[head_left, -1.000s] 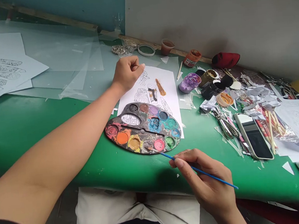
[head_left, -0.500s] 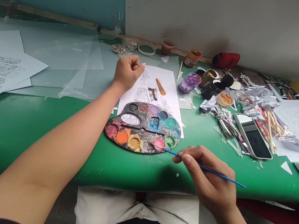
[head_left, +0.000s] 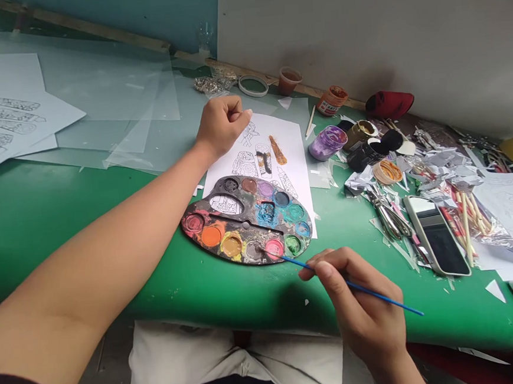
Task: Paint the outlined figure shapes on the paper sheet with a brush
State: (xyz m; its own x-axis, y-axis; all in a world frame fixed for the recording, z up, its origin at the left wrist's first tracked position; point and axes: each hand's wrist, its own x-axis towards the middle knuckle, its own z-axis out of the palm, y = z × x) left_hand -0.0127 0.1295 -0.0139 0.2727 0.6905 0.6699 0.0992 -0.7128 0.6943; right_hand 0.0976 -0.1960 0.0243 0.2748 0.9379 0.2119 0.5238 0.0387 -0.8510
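Observation:
My right hand (head_left: 358,308) pinches a thin blue paintbrush (head_left: 302,265) near the table's front edge. The brush tip rests in a well at the near rim of the dark oval paint palette (head_left: 245,220), beside the pink well. My left hand (head_left: 221,124) is curled into a loose fist and presses on the top left corner of a white sheet with printed line drawings (head_left: 288,148). One drawing on the sheet is painted orange-brown. The palette lies over the sheet's lower part.
Small paint pots (head_left: 327,141) stand to the right of the sheet. A phone (head_left: 437,234), metal pliers (head_left: 387,214), wooden sticks and paper scraps crowd the right side. Clear plastic sheets (head_left: 111,103) and printed papers (head_left: 2,117) lie at the left. A wall runs behind.
The brush tip has shifted slightly right along the palette's near rim toward the pink well, and my right hand moved a little right with it. My left hand stays put.

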